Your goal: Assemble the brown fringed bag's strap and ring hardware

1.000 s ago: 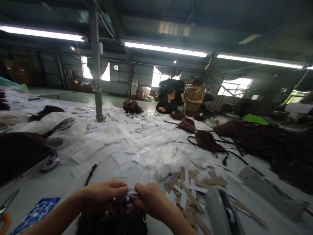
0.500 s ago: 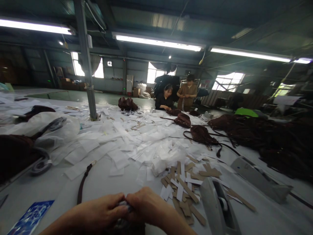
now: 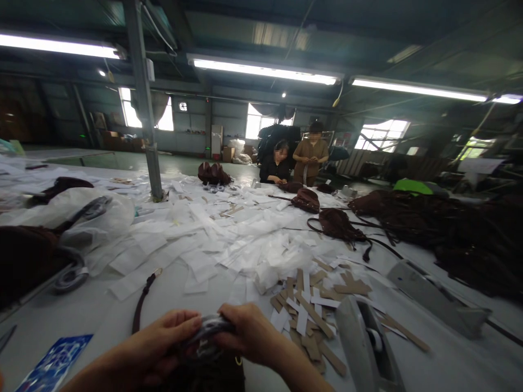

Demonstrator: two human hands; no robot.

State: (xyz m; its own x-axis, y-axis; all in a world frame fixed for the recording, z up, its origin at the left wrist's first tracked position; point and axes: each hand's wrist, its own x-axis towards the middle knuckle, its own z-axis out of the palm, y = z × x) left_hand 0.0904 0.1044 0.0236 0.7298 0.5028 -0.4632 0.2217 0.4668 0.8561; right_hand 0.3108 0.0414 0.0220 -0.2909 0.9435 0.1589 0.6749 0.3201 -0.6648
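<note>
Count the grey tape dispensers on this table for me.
2: the nearer dispenser is right of the right hand, beside the cardboard strips; the farther dispenser is beyond it, further right, before the dark bags. Others may be hidden.

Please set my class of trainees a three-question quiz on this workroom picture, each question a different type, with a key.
1. Which thing do the left hand and right hand hold between them?
A) a blue packet
B) a grey loop
C) a cardboard box

2. True or false: in the picture, the metal post stands to the right of the co-worker in black.

3. Fill the gap: the pile just left of the nearer tape dispenser is made of brown and white ____.

Key:
1. B
2. False; the metal post is to the left of the co-worker in black.
3. strips
</note>
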